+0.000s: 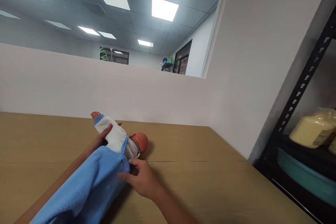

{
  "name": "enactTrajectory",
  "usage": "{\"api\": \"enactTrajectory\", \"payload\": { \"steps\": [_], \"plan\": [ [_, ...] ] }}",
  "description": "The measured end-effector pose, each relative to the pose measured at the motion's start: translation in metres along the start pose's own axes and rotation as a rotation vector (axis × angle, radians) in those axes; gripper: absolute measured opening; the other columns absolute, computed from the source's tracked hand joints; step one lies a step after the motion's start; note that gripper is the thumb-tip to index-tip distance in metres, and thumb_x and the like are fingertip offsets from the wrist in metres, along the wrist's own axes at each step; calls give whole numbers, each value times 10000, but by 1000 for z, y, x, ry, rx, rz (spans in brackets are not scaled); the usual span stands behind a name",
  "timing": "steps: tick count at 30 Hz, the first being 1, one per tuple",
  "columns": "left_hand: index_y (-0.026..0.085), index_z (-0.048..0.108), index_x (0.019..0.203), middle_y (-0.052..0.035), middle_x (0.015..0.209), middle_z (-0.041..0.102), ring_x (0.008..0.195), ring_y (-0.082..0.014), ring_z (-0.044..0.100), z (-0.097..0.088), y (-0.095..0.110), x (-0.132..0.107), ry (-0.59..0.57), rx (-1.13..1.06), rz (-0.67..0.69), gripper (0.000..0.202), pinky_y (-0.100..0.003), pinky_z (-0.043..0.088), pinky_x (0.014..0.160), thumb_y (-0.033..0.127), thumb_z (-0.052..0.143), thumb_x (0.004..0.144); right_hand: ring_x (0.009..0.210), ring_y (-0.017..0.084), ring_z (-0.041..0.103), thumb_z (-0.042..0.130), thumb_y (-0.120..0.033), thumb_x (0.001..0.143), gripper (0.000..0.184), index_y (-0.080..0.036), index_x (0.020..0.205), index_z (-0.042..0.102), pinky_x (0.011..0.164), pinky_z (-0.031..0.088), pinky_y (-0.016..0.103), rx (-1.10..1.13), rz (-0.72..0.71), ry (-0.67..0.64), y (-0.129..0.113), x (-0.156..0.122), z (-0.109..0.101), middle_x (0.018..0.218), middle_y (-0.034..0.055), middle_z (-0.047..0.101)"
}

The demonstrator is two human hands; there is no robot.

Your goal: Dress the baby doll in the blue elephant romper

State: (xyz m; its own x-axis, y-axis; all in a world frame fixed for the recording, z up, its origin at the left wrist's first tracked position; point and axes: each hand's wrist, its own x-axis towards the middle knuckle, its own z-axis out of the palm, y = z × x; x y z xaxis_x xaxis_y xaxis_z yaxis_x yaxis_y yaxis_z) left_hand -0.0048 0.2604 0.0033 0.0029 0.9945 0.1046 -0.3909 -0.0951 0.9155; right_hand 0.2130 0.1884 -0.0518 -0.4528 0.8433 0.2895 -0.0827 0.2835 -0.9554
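Observation:
A baby doll (141, 141) lies on the tabletop, its head to the right. It wears a fleecy garment with a white sleeve (115, 139) and a long blue part (97, 175) that spreads toward me. The doll's small hand (95, 114) pokes out of the blue cuff. My left hand (105, 132) is closed around the sleeved arm, thumb on top and a fingertip showing beyond it; the other fingers are hidden. At the garment's edge below the doll's head, my right hand (140, 176) grips the blue cloth between thumb and fingers.
The brown tabletop (183, 182) meets a low white wall (131, 91) behind and a taller wall at the right. A black shelf rack (296, 87) stands at the far right, holding yellow wrapped packages (312, 131) and a teal basin (304, 175).

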Motion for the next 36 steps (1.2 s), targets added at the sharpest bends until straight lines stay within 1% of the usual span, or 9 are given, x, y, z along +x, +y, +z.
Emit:
{"api": "enactTrajectory", "payload": {
  "steps": [2,5,12,16,19,23,28,32,36],
  "plan": [
    [147,678,1311,-115,1056,819,977,-323,803,1,-2,-1,-23,-65,-57,466,-327,670,784,465,718,973,798,190,497,834,-607,780,433,-208,784,668,793,406,336,-46,-94,149,7,5,-2,804,-10,549],
    [164,691,1314,-121,1044,817,897,-295,811,4,-3,-5,-11,-134,-111,452,-315,672,742,389,787,934,844,204,507,840,-630,742,457,-209,801,671,794,410,331,-5,-133,282,22,13,-5,861,6,565],
    [190,635,1421,-88,1003,816,835,-269,806,17,-8,-18,-21,-257,-167,454,-321,668,738,358,712,1007,785,201,569,776,-834,694,653,-234,882,599,746,444,310,100,-58,202,38,19,-13,807,-3,617],
    [208,601,1465,-80,1015,817,882,-286,806,23,-9,-21,-41,-263,-172,504,-344,669,782,398,713,1011,889,232,624,799,-812,698,659,-227,958,643,812,468,336,101,-27,183,40,15,-17,905,29,687],
    [215,570,1496,-81,1051,817,936,-310,806,27,-7,-21,-12,-223,-146,505,-362,668,804,412,660,1039,827,208,582,865,-776,641,663,-223,917,622,774,438,325,74,-12,187,38,11,-24,864,11,665],
    [190,587,1442,-96,1103,809,983,-294,801,30,-7,-16,82,-197,-82,451,-338,665,862,376,648,1035,790,176,502,948,-674,598,658,-222,965,642,781,408,321,0,-33,188,22,7,-37,881,-8,625],
    [154,664,1193,-110,976,809,975,-317,791,30,-14,-10,141,-124,-28,405,-344,665,847,438,771,924,918,212,559,710,-857,762,698,-225,1042,608,862,459,367,-76,-21,237,-16,5,-58,1023,49,637],
    [151,692,1126,-126,1058,802,1092,-372,749,41,-17,-18,109,0,44,671,-398,642,918,624,914,705,839,205,602,564,-922,812,741,-207,992,644,746,508,355,-77,97,161,-51,-1,-65,1025,83,679],
    [155,744,1127,-134,1198,787,1246,-423,666,66,-16,-41,-11,207,128,710,-479,527,1129,668,919,669,887,220,634,563,-989,722,919,-225,1230,608,643,553,334,-4,260,167,-76,-8,-63,1201,120,609]
  ]
}}
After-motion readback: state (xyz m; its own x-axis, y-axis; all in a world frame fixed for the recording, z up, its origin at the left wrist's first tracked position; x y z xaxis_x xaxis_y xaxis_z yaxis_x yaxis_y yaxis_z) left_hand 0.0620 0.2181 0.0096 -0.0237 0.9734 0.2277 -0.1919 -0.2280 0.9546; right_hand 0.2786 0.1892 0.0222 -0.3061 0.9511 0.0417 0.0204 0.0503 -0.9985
